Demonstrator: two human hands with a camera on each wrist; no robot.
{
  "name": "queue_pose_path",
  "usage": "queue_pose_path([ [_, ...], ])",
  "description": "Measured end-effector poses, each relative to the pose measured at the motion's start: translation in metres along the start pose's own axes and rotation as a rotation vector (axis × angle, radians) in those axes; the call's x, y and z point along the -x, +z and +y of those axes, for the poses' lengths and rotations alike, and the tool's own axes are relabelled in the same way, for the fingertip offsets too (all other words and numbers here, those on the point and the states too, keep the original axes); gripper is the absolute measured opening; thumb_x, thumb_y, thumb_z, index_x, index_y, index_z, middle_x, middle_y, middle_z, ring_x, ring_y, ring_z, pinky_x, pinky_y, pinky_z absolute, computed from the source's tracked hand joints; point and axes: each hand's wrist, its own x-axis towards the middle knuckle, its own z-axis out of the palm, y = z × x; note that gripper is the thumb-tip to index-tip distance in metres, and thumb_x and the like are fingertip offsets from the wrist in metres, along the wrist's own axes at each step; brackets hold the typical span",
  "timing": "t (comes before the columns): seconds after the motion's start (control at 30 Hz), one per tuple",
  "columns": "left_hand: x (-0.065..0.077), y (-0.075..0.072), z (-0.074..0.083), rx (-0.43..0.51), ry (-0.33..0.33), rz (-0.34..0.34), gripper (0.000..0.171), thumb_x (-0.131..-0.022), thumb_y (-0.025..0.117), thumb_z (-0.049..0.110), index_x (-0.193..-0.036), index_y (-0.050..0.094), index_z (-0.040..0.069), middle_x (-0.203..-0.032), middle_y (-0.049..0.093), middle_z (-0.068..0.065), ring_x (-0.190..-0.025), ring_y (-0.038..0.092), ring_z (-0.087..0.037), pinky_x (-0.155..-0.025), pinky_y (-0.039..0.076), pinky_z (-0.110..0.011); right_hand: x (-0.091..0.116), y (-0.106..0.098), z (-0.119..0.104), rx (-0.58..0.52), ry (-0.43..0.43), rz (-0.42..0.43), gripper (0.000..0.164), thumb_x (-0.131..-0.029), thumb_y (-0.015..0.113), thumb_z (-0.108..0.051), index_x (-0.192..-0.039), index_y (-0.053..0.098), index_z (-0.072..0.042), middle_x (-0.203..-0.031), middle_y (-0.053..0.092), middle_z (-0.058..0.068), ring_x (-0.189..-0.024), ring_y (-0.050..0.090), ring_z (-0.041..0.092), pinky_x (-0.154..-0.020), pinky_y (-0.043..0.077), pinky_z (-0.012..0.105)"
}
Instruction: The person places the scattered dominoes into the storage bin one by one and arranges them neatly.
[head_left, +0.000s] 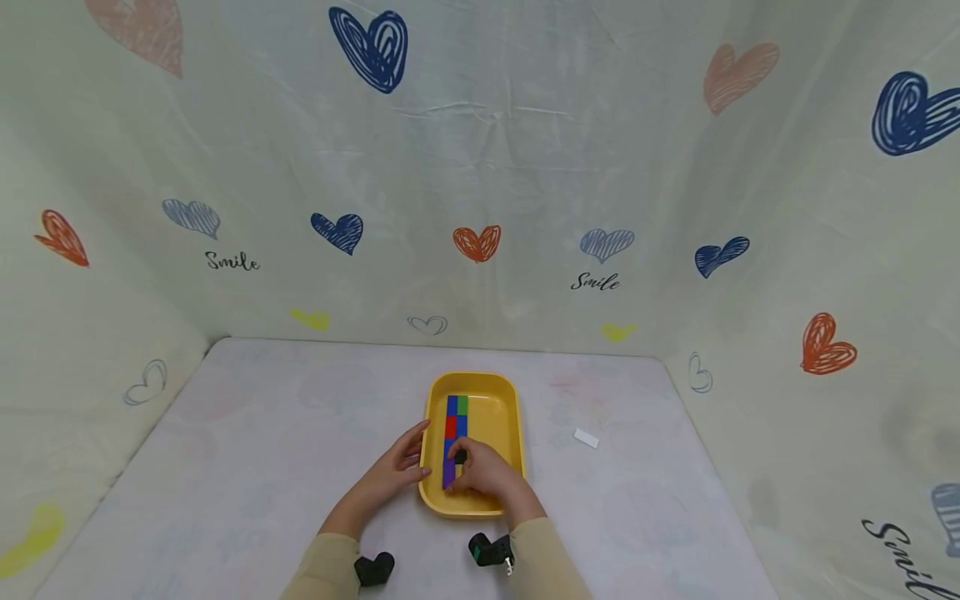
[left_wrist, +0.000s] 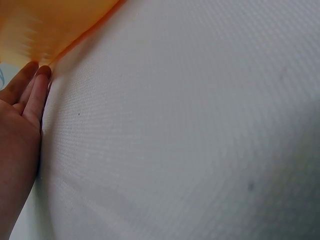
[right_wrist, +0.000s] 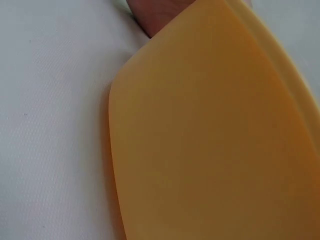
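A yellow tray [head_left: 495,392] lies on the table, with a two-column row of small coloured blocks [head_left: 452,427] along its left side: blue, green, red and purple ones. My right hand [head_left: 487,473] reaches over the tray's near part, fingers curled around a small black block [head_left: 461,457] at the right column of the row. It covers some blocks at the near end. My left hand [head_left: 396,467] is at the tray's left wall, fingers extended and fingertips touching it. In the left wrist view, those fingers [left_wrist: 36,95] meet the tray's outer side [left_wrist: 60,25].
A small white rectangular piece [head_left: 587,438] lies on the table to the right of the tray. The white-covered table [head_left: 300,417] ends at a hanging curtain [head_left: 525,167] printed with hearts. Black wrist devices [head_left: 375,569] show by both sleeves.
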Motion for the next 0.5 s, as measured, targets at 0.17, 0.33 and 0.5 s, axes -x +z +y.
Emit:
queue_pose_path([
  [0.17, 0.0005, 0.0002, 0.0003, -0.008, -0.008, 0.012, 0.078, -0.087, 0.073, 0.015, -0.153, 0.031, 0.019, -0.149, 0.038, -0.021, -0.13, 0.043, -0.04, -0.106, 0.037, -0.053, 0.001, 0.0014, -0.0008, 0.009, -0.012, -0.008, 0.04, -0.071, 0.087, -0.011, -0.099, 0.059, -0.017, -0.058, 0.044, -0.002, -0.048, 0.042, 0.014, -0.047, 0.037, 0.024],
  [0.33, 0.0001, 0.0006, -0.0001, -0.005, -0.017, 0.021, 0.078, -0.087, 0.073, 0.015, -0.153, 0.032, 0.02, -0.149, 0.038, -0.021, -0.13, 0.044, -0.04, -0.106, 0.037, -0.054, 0.004, 0.0014, -0.0027, 0.0, -0.02, -0.034, 0.039, -0.072, 0.085, -0.009, -0.099, 0.058, -0.018, -0.057, 0.043, -0.002, -0.047, 0.039, 0.014, -0.047, 0.034, 0.024],
  [0.5, -0.0003, 0.0007, -0.0013, -0.008, -0.017, 0.024, 0.077, -0.087, 0.072, 0.014, -0.153, 0.032, 0.02, -0.149, 0.038, -0.021, -0.13, 0.044, -0.04, -0.105, 0.038, -0.053, 0.0045, 0.0017, -0.0028, 0.011, -0.01, -0.038, 0.038, -0.074, 0.085, -0.009, -0.1, 0.058, -0.018, -0.057, 0.042, -0.001, -0.048, 0.04, 0.015, -0.048, 0.035, 0.025],
])
